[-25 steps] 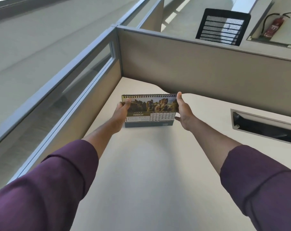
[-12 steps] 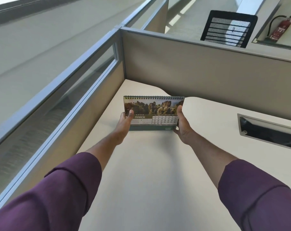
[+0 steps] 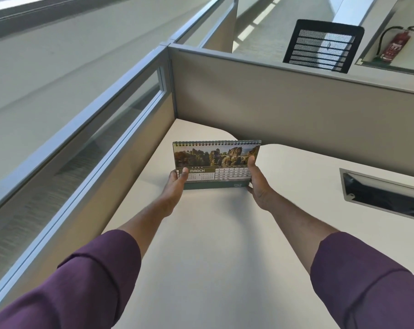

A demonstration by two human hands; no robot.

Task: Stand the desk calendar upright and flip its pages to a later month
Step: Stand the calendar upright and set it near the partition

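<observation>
The desk calendar (image 3: 215, 162) stands upright on the cream desk (image 3: 213, 245), its spiral binding on top. The facing page shows a rocky landscape photo above the word MARCH and a date grid. My left hand (image 3: 175, 186) grips its lower left corner, thumb on the front of the page. My right hand (image 3: 257, 184) clasps the right edge, thumb lying up along the photo. Its grey-green base rests on the desk between my hands.
Grey cubicle partitions (image 3: 284, 110) close the desk at the back, and a glazed one (image 3: 94, 143) runs along the left. A dark cable slot (image 3: 381, 198) is cut into the desk at right. Beyond the partition stand a black mesh chair back (image 3: 322, 45) and a red fire extinguisher (image 3: 396, 43).
Both hands slid down from the calendar's upper corners to its lower sides. The calendar came down to rest on the desk and faces me more squarely.
</observation>
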